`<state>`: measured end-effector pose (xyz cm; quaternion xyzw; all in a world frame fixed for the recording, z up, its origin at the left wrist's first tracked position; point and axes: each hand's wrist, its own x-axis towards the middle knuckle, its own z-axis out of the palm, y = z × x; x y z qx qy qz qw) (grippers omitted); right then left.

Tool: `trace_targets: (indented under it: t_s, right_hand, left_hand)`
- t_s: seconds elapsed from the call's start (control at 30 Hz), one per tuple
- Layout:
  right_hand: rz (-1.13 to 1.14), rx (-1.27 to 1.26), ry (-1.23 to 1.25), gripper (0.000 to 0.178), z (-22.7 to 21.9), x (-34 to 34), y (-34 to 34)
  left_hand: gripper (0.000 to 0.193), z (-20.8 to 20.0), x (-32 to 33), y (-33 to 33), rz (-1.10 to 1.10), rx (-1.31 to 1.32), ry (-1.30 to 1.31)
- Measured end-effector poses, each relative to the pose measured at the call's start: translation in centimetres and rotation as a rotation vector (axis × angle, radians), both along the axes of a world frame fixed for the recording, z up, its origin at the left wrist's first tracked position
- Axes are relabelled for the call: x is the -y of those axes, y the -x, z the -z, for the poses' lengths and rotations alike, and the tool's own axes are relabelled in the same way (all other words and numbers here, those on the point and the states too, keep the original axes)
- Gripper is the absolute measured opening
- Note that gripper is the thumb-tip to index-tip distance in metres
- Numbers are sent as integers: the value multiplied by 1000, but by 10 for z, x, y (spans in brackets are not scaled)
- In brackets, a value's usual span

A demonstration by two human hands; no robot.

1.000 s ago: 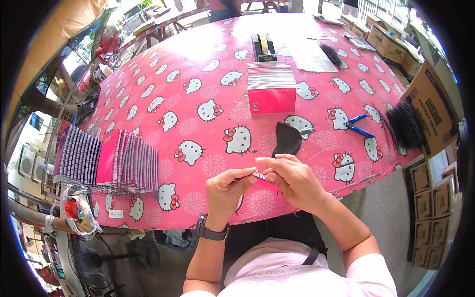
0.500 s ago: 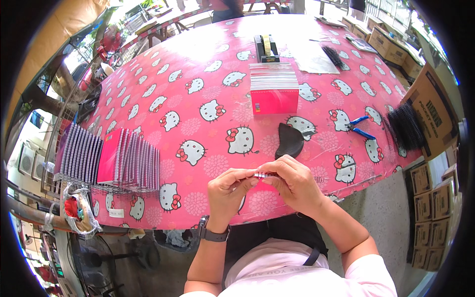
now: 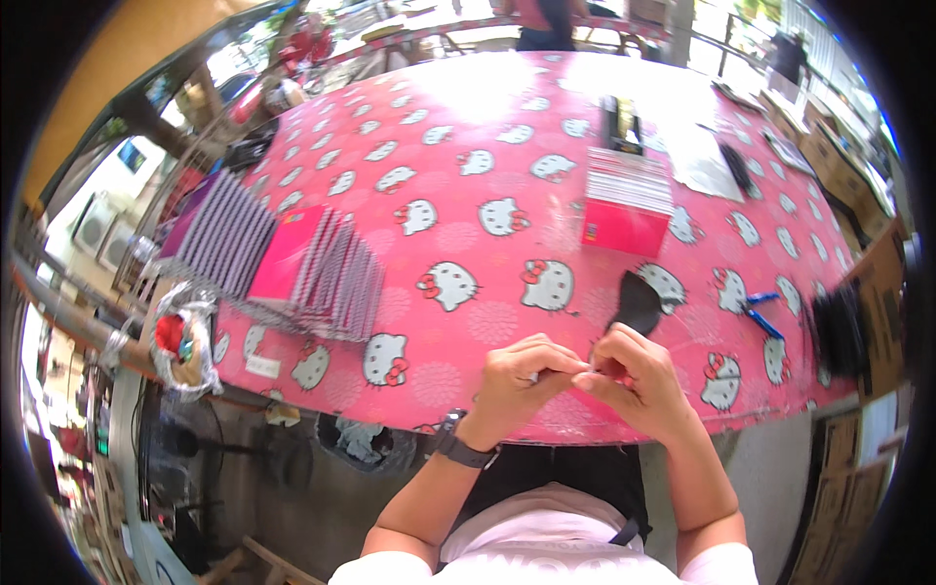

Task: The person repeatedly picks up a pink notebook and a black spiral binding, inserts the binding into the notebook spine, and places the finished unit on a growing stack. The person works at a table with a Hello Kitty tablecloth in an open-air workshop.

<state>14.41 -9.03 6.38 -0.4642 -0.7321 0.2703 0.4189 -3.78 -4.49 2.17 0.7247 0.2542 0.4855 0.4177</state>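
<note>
My left hand [image 3: 519, 388], with a dark watch on its wrist, and my right hand [image 3: 642, 385] meet fingertip to fingertip over the table's near edge. Both are closed in a pinch around something tiny, mostly covered by the fingers; its kind cannot be made out. Just beyond my right hand lies a black curved piece [image 3: 636, 304], partly hidden behind the knuckles. Farther off stands a stack of pink-covered booklets [image 3: 626, 229]. Blue-handled pliers [image 3: 764, 314] rest open to the right.
Pink spiral notebooks [image 3: 285, 261] and purple ones [image 3: 210, 229] stand at left. A tape dispenser [image 3: 621, 127], white sheet [image 3: 697, 161] and black bristly bundle [image 3: 738, 171] lie far back. Black coils [image 3: 838, 331] sit by a carton [image 3: 885, 302]. A plastic bag [image 3: 190, 356] hangs at the left edge.
The view has swung left, so the table's things sit farther right. My hands stay together, their fingertips closer; the small light-coloured thing between them shows less.
</note>
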Motion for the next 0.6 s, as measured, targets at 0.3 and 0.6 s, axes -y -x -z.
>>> trace_targets:
  t_s: [0.3, 0.6]
  right_hand:
    - [103, 39, -80, 31, 14, 2, 13]
    - [315, -55, 71, 55, 17, 1, -37]
  left_hand:
    - [14, -7, 8, 0, -230, -97, 12]
    - [35, -82, -59, 187, -1091, 409, -241]
